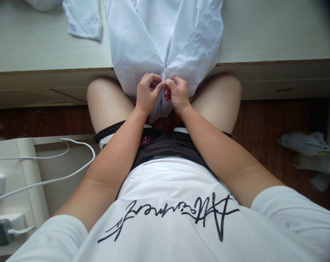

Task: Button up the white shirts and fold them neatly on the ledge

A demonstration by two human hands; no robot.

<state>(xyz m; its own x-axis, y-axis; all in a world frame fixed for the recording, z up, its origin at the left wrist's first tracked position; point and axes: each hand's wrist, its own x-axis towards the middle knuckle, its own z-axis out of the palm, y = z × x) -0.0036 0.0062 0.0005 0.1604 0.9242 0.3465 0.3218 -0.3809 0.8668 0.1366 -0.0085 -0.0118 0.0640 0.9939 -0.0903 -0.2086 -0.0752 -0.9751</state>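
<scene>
A pale blue-white button-up shirt (134, 40) lies over the edge of the white surface and hangs down between my knees. My left hand (148, 92) pinches the cloth at the gathered middle, thumb and forefinger together. Close beside it, almost touching, my right hand (178, 92) pinches the same spot with its other fingers curled under. The small piece between the fingertips is hidden. A buttonhole strip runs up the right side of the shirt, and the lower hem bunches below my hands.
A sleeve (84, 22) of pale cloth lies on the white surface (268, 32) at upper left. White cables (58, 178) loop over a cream unit (31, 171) by my left arm. Clear plastic bags (306, 142) lie on the brown floor (260, 123) at right.
</scene>
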